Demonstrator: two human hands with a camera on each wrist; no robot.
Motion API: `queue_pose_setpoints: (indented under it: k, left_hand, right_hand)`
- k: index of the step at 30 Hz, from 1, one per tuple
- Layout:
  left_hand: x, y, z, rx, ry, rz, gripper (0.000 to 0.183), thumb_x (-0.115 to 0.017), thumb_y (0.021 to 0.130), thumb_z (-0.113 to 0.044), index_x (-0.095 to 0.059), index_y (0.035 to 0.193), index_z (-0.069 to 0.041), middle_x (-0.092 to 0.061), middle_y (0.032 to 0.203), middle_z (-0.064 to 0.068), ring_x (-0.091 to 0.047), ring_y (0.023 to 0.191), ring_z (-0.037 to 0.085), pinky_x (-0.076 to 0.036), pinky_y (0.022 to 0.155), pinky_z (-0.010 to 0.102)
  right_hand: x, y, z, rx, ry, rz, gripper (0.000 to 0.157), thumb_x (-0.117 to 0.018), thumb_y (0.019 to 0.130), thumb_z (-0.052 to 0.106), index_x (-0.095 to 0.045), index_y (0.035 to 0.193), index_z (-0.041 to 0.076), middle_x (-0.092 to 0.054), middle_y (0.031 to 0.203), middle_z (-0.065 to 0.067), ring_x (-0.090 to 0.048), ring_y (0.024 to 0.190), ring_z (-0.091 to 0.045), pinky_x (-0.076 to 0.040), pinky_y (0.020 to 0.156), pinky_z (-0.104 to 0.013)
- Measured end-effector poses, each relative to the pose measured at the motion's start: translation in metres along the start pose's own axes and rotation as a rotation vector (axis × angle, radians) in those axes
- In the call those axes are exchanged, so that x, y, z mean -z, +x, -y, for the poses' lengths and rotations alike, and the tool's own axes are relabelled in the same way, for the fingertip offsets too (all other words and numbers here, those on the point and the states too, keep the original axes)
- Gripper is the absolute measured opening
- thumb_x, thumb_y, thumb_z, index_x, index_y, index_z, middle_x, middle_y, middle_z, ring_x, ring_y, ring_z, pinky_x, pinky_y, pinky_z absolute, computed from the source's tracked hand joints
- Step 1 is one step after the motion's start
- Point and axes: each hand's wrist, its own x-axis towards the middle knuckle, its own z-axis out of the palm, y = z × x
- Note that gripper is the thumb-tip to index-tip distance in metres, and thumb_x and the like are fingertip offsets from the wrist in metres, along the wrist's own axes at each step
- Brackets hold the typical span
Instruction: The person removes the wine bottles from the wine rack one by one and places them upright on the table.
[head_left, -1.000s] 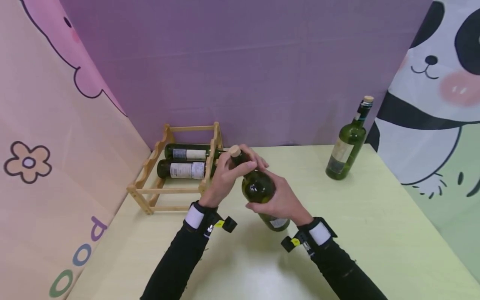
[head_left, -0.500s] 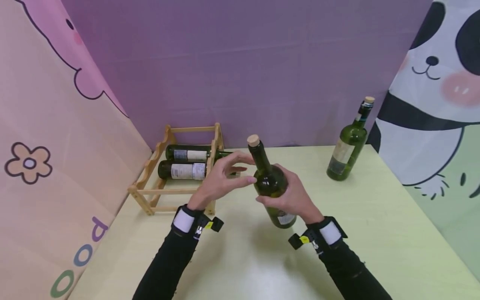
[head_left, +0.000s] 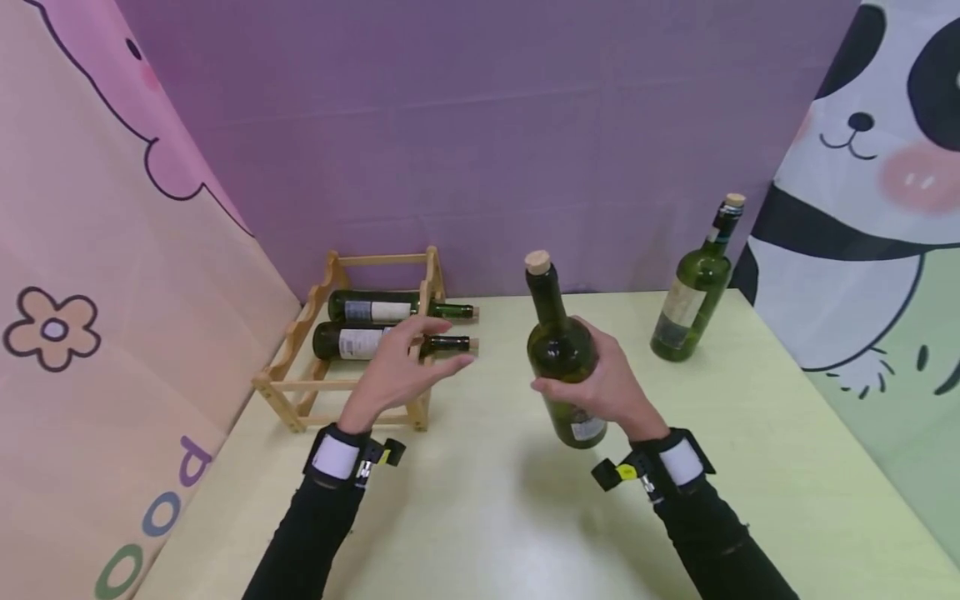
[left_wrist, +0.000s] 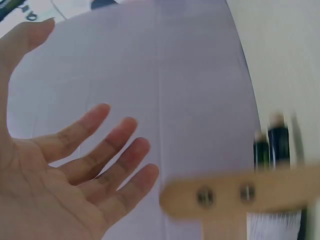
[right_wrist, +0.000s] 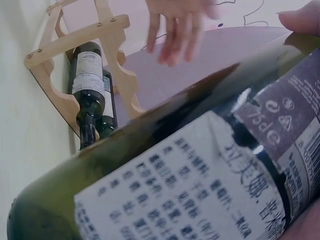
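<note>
My right hand (head_left: 603, 379) grips a green wine bottle (head_left: 561, 350) around its body, just under the shoulder. The bottle is tilted, its cork (head_left: 537, 262) up and leaning left, and its base seems held above the table. In the right wrist view a white printed label (right_wrist: 185, 185) covers the bottle's side. My left hand (head_left: 397, 367) holds nothing; thumb and fingers are spread apart near the front end of the wooden wine rack (head_left: 315, 385). Two corked bottles lie in the rack, a rear one (head_left: 390, 310) and a front one (head_left: 360, 342), necks pointing right.
Another corked green wine bottle (head_left: 690, 287) stands upright at the table's back right. A purple cloth wall (head_left: 517, 150) closes off the back of the pale table (head_left: 480, 517). Printed panels flank both sides, the left one (head_left: 150, 333) close to the rack.
My left hand has let go of the bottle neck and moved left toward the rack. My right hand has carried the bottle slightly right, and its neck stands more upright.
</note>
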Motion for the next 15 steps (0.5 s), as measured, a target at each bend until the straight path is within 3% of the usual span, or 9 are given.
queue_pose_setpoints:
  k: [8,15]
  left_hand:
    - [0.01,-0.011,0.017,0.077,0.219,-0.068,0.081,-0.072,0.083,-0.067,-0.059,0.14,-0.012,-0.052,0.15,0.015,-0.048,0.14,0.039,-0.041,0.112,0.063]
    - [0.011,-0.017,0.034,0.121,0.34,-0.135,0.077,-0.072,0.085,-0.064,-0.062,0.131,-0.003,-0.061,0.134,0.018,-0.059,0.123,0.039,-0.051,0.099,0.056]
  right_hand:
    - [0.013,0.001,0.0,-0.013,-0.003,-0.048,0.054,-0.083,0.076,0.013,-0.062,0.126,0.011,-0.071,0.113,-0.007,-0.066,0.102,-0.019,-0.049,0.094,-0.05]
    - [0.03,0.006,-0.002,-0.046,-0.017,-0.113,0.054,-0.083,0.077,0.012,-0.062,0.126,0.009,-0.07,0.111,0.009,-0.065,0.103,-0.015,-0.047,0.095,-0.05]
